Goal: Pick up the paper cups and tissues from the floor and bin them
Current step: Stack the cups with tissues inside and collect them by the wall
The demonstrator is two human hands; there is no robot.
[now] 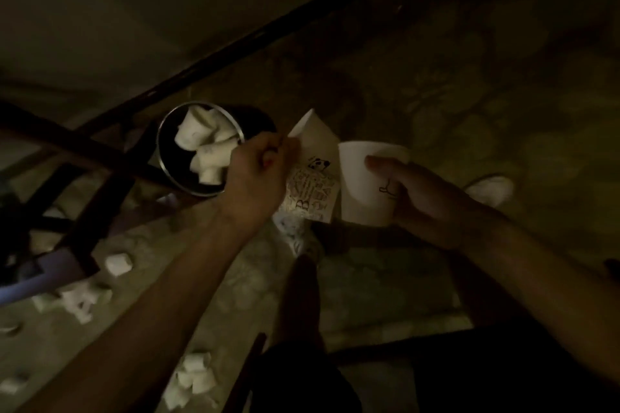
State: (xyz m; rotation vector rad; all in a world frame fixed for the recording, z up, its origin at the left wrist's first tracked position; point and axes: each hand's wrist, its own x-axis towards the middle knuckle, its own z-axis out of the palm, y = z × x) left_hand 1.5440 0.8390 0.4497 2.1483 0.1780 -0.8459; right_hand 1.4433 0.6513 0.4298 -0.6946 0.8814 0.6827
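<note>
White cup (360, 198) gripped in right hand (424, 199), printed cup (317, 147) in left hand (255, 176), mouths up-frame.

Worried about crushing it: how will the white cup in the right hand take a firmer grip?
Probably light: the right hand holds the white cup by one side. Likely crushable: the printed cup in the left hand looks flattened. Round, so apt to roll.
</note>
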